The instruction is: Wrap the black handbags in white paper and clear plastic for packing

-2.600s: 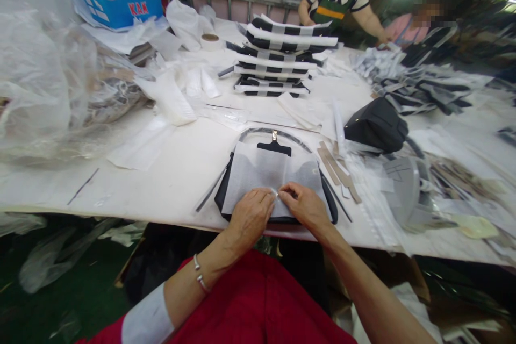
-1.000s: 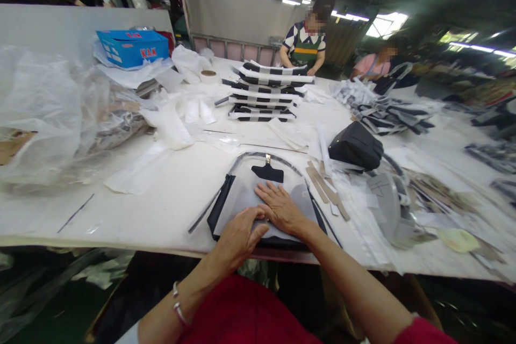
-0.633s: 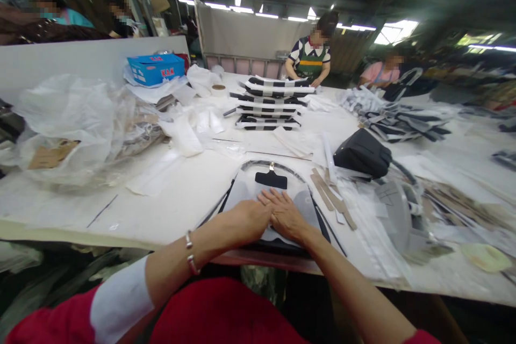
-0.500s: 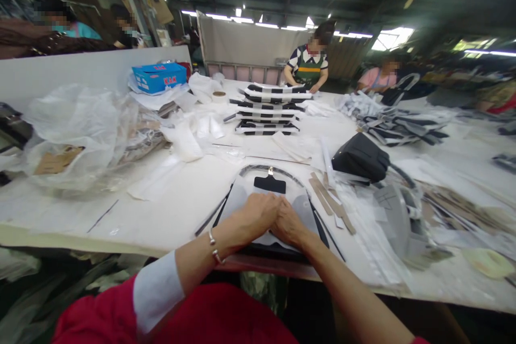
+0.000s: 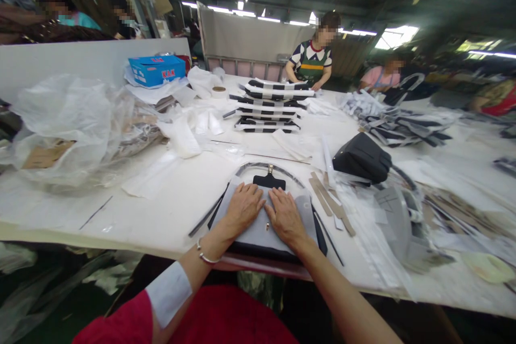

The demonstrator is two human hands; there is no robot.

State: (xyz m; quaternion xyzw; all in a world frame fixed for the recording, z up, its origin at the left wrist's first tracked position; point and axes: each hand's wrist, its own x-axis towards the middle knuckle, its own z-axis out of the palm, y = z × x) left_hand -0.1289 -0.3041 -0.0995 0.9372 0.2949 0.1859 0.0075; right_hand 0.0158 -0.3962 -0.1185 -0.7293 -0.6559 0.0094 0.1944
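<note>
A black handbag point(image 5: 258, 251) lies flat at the table's front edge, its front covered by a pale grey protective sheet point(image 5: 252, 234). My left hand point(image 5: 245, 207) rests open on the sheet's left half, fingers stretched toward the far edge. On the right half, my right hand point(image 5: 284, 214) lies flat with its fingers apart. Between the wrists a small metal clasp point(image 5: 267, 226) shows through the sheet. Beyond my fingertips is a black tab point(image 5: 269, 180) with a metal clip point(image 5: 270, 169). The wrapped handle point(image 5: 296, 171) curves behind it on the table.
Several wrapped black bags point(image 5: 270, 110) are stacked ahead, near a co-worker point(image 5: 312, 62). Right stand a black bag point(image 5: 360, 157), brown card strips point(image 5: 328, 201) and a grey wrapped bag point(image 5: 397, 220). Left lie plastic bags point(image 5: 76, 123) and a blue box point(image 5: 157, 70).
My hands were together over the middle of the sheet. They have moved apart and flattened, uncovering the metal clasp between them.
</note>
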